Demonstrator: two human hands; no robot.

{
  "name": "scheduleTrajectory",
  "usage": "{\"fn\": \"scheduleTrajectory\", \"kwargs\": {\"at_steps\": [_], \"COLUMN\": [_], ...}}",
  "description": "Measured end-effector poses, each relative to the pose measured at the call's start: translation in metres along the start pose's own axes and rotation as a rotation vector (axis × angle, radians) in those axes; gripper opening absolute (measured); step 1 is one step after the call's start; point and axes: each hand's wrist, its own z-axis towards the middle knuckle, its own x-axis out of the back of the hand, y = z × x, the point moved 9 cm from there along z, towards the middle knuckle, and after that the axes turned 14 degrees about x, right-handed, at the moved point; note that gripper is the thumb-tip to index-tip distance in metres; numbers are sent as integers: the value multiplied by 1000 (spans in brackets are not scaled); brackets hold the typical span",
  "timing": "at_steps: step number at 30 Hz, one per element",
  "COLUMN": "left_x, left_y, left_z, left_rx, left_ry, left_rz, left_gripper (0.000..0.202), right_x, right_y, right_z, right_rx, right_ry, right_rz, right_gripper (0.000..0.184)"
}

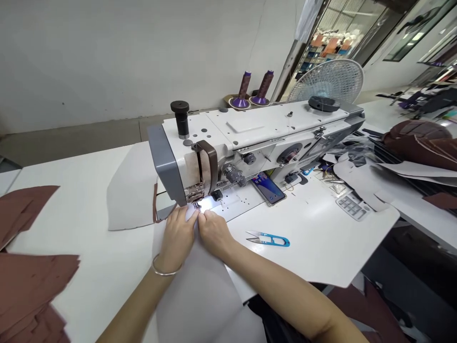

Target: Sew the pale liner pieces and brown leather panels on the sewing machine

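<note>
Sewing machine head (pixel 250 128) is blocking the way at 12 o'clock from the left hand (pixel 176 238) and right hand (pixel 214 233); blue snips (pixel 267 239) are lying at 3 o'clock, a strip of white table (pixel 250 219) offering passage between them and the right hand.

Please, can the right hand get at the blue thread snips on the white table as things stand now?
Probably yes: the right hand is close, and nothing stands on the white table between it and the blue thread snips. It would leave the pale sheet.

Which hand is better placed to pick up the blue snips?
Right: the right hand lies closer to the blue snips, on its own side, with the left hand farther off beyond it.
</note>
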Motion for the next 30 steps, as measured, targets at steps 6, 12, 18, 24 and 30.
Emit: {"fn": "scheduleTrajectory", "kwargs": {"at_steps": [6,12,18,24,30], "left_x": [0,0,-1,-1,-4], "left_y": [1,1,1,6,6], "left_z": [1,1,1,-2,-5], "left_rx": [-12,7,-10,-19,7], "left_ry": [-5,-25,-45,-42,-12], "left_rz": [-6,-9,-29,19,87], "left_gripper": [34,35,35,34,36], "right_x": [-2,-1,0,-2,-2], "right_y": [1,1,2,6,7], "right_z": [1,1,2,3,0], "right_rx": [17,19,12,-14,-30], "right_ry": [48,53,13,-20,8], "right_rz": [-7,-3,20,34,27], "right_gripper": [15,17,18,20,26]}}
